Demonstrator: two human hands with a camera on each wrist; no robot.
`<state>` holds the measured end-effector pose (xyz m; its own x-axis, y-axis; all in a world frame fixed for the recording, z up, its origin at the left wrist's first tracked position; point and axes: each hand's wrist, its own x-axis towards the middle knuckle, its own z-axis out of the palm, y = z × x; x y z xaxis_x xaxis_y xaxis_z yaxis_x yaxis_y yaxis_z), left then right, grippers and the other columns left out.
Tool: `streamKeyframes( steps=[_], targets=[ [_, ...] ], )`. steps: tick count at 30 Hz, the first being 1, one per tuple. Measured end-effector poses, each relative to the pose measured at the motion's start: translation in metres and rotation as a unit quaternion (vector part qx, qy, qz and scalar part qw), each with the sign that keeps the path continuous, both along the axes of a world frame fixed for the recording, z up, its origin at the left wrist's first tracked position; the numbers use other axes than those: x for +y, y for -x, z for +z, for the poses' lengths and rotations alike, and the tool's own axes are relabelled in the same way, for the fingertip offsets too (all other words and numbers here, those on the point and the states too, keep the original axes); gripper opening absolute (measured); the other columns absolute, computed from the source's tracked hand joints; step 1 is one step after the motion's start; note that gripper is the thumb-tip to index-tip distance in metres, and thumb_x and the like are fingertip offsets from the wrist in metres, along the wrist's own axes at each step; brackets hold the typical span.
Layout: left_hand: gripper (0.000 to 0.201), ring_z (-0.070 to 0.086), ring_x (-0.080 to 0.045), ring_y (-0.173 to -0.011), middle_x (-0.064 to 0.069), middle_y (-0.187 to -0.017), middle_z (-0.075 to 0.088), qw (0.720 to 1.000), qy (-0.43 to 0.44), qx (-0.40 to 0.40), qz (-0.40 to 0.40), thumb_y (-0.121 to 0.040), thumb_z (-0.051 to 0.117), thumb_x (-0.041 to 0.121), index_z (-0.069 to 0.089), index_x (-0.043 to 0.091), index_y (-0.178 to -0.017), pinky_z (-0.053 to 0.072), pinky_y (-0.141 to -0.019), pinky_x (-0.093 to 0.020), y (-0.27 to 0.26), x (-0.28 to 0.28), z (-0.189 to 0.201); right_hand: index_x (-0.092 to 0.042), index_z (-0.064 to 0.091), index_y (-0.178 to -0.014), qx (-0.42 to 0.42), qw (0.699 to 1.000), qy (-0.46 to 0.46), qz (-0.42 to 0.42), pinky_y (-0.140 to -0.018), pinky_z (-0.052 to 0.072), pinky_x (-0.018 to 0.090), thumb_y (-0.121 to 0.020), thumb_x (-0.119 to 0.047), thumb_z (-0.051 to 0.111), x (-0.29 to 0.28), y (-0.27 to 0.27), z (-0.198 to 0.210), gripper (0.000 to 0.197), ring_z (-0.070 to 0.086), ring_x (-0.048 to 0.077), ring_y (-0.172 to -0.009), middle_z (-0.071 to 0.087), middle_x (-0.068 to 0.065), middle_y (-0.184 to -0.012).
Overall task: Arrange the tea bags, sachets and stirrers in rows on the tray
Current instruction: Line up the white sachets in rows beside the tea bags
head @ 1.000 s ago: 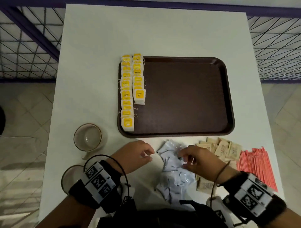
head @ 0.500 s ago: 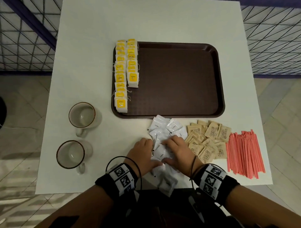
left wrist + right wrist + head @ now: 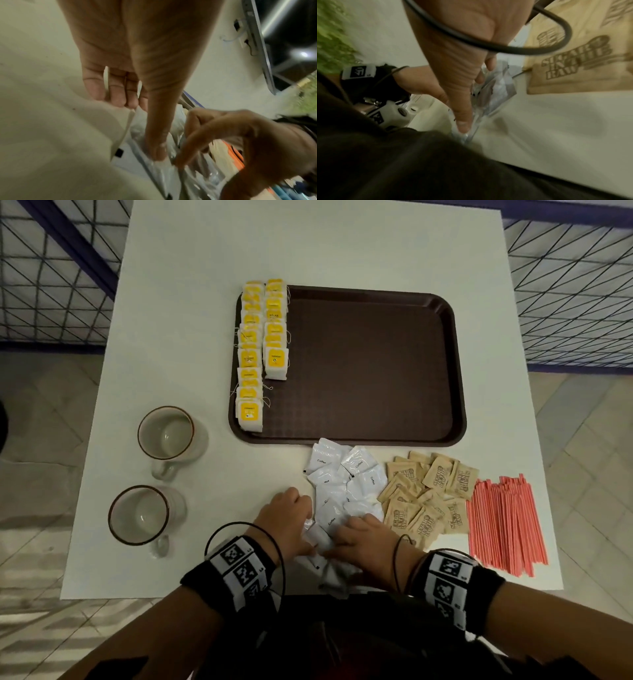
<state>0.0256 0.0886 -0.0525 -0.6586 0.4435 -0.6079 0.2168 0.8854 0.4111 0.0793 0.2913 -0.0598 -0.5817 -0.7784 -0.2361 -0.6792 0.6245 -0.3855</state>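
Two rows of yellow tea bags lie along the left side of the brown tray. In front of the tray sits a loose pile of white coffee sachets, with brown sugar sachets to its right and red stirrers beyond them. Both hands are at the near end of the white pile. My left hand holds sachets between its thumb and curled fingers. My right hand pinches sachets between thumb and fingers, touching the left hand. The sachets beneath the hands are hidden.
Two empty glass mugs stand left of the hands on the white table. Most of the tray floor is bare. The table's front edge is just under my wrists. Wire fencing lies beyond both table sides.
My left hand moved right onto the white sachet pile and my right hand drew back toward me. They now meet at the pile's near end.
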Motion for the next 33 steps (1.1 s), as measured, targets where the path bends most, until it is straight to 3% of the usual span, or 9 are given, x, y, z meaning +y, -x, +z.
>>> streamKeyframes(
  steps=[6, 14, 17, 20, 22, 24, 27, 29, 33],
  targets=[
    [0.035, 0.05, -0.026, -0.102, -0.008, -0.11, 0.051, 0.999, -0.032, -0.018, -0.008, -0.077, 0.07, 0.031, 0.054, 0.013, -0.103, 0.04, -0.083, -0.032, 0.007, -0.003, 0.001, -0.037, 0.062, -0.096, 0.044, 0.999, -0.01, 0.015, -0.072, 0.045, 0.026, -0.049, -0.055, 0.076, -0.018, 0.014, -0.001, 0.053, 0.041, 0.015, -0.094, 0.056, -0.009, -0.1],
    [0.031, 0.055, -0.019, -0.071, -0.002, -0.078, 0.061, 0.961, -0.18, -0.041, 0.206, -0.07, 0.064, 0.034, 0.061, 0.008, -0.087, 0.04, -0.064, -0.02, 0.023, -0.04, 0.025, -0.023, 0.065, -0.086, -0.072, 0.965, 0.194, -0.16, -0.075, 0.042, 0.028, -0.083, -0.039, 0.061, -0.005, 0.041, 0.023, 0.017, 0.048, 0.015, -0.083, 0.058, -0.001, -0.092],
    [0.023, 0.063, -0.015, -0.061, -0.007, -0.074, 0.067, 0.924, -0.238, -0.051, 0.293, -0.072, 0.077, 0.02, 0.064, 0.007, -0.084, 0.051, -0.059, -0.024, 0.033, -0.049, 0.044, -0.013, 0.067, -0.087, -0.179, 0.896, 0.276, -0.299, -0.081, 0.045, 0.017, -0.08, -0.033, 0.067, -0.009, 0.055, 0.048, 0.021, 0.054, 0.003, -0.091, 0.062, 0.0, -0.101],
    [0.017, 0.062, -0.012, -0.058, -0.015, -0.075, 0.067, 0.884, -0.317, -0.073, 0.337, -0.074, 0.074, 0.001, 0.063, -0.003, -0.087, 0.052, -0.054, -0.019, 0.042, -0.047, 0.065, -0.019, 0.065, -0.083, -0.311, 0.834, 0.304, -0.339, -0.086, 0.052, 0.027, -0.081, -0.016, 0.071, -0.025, 0.071, 0.07, 0.007, 0.061, 0.005, -0.102, 0.064, -0.002, -0.11],
    [0.009, 0.061, -0.009, -0.062, -0.015, -0.076, 0.066, 0.864, -0.361, -0.09, 0.34, -0.08, 0.068, 0.001, 0.065, -0.001, -0.088, 0.052, -0.055, -0.019, 0.046, -0.044, 0.073, -0.025, 0.062, -0.078, -0.342, 0.811, 0.309, -0.361, -0.068, 0.053, 0.029, -0.08, -0.016, 0.071, -0.04, 0.077, 0.075, 0.012, 0.063, 0.009, -0.071, 0.068, 0.001, -0.08],
    [0.011, 0.065, -0.013, -0.071, -0.012, -0.083, 0.069, 0.823, -0.397, -0.127, 0.385, -0.087, 0.06, 0.006, 0.07, 0.007, -0.093, 0.054, -0.06, -0.024, 0.05, -0.041, 0.078, -0.023, 0.064, -0.076, -0.333, 0.775, 0.344, -0.412, -0.059, 0.047, 0.027, -0.077, -0.027, 0.074, -0.053, 0.082, 0.078, 0.011, 0.051, 0.017, -0.057, 0.061, 0.017, -0.06],
    [0.018, 0.068, -0.023, -0.075, -0.012, -0.083, 0.07, 0.765, -0.427, -0.147, 0.46, -0.093, 0.052, 0.007, 0.069, 0.009, -0.088, 0.056, -0.06, -0.029, 0.058, -0.043, 0.077, -0.018, 0.065, -0.077, -0.314, 0.708, 0.411, -0.481, -0.07, 0.05, 0.049, -0.073, -0.031, 0.077, -0.058, 0.087, 0.08, 0.018, 0.054, 0.027, -0.068, 0.057, 0.039, -0.072],
    [0.018, 0.066, -0.022, -0.071, -0.013, -0.08, 0.067, 0.752, -0.435, -0.126, 0.479, -0.093, 0.052, 0.006, 0.066, 0.007, -0.081, 0.056, -0.058, -0.029, 0.061, -0.045, 0.075, -0.009, 0.065, -0.08, -0.293, 0.671, 0.446, -0.515, -0.071, 0.052, 0.048, -0.075, -0.019, 0.075, -0.053, 0.091, 0.083, 0.015, 0.059, 0.028, -0.066, 0.06, 0.034, -0.069],
    [0.011, 0.067, -0.016, -0.073, -0.002, -0.075, 0.067, 0.721, -0.471, -0.138, 0.489, -0.092, 0.052, 0.005, 0.057, 0.01, -0.083, 0.058, -0.064, -0.035, 0.065, -0.042, 0.08, -0.004, 0.057, -0.083, -0.348, 0.569, 0.531, -0.523, -0.059, 0.055, 0.022, -0.079, -0.008, 0.062, -0.045, 0.092, 0.089, 0.008, 0.063, 0.013, -0.057, 0.069, 0.004, -0.069]
  ],
)
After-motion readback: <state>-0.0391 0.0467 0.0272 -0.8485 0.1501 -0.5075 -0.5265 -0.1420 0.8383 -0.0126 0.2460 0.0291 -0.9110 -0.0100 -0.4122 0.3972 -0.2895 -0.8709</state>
